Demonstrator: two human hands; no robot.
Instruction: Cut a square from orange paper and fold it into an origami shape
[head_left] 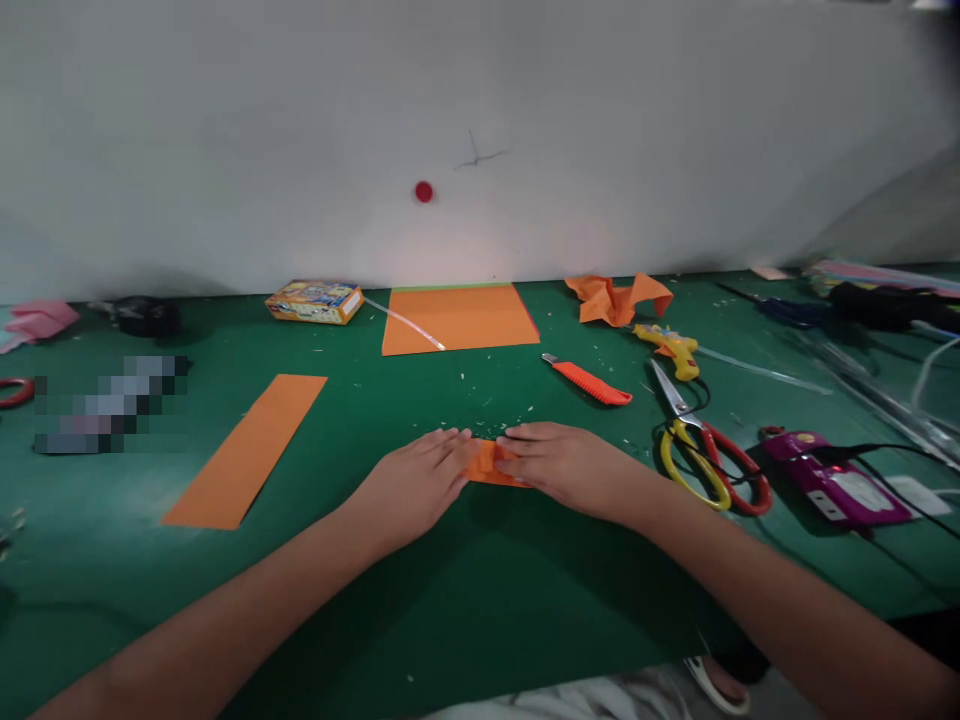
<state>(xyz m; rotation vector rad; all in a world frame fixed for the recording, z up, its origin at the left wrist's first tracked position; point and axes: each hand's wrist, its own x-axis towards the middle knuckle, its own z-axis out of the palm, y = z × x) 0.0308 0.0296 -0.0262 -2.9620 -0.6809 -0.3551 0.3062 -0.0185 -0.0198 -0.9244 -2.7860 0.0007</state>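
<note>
A small folded piece of orange paper [486, 462] lies on the green table in front of me, with a raised fold near its middle. My left hand [416, 480] holds its left end, fingers close together over the edge. From the other side my right hand [566, 465] grips the right part, its fingertips on the fold. Both thumbs are mostly hidden. Beyond my right hand lie an orange utility knife [592, 384] and scissors [694, 440] with one yellow and one red handle. A long orange paper strip [247, 455] rests left of my left hand.
Orange sheets [461, 318] lie by the wall, near a small box [315, 301] and crumpled orange paper [619, 300]. At right are a yellow glue gun [671, 352], a purple power strip [836, 478] and loose cords. A pixelated object [112, 405] is at left.
</note>
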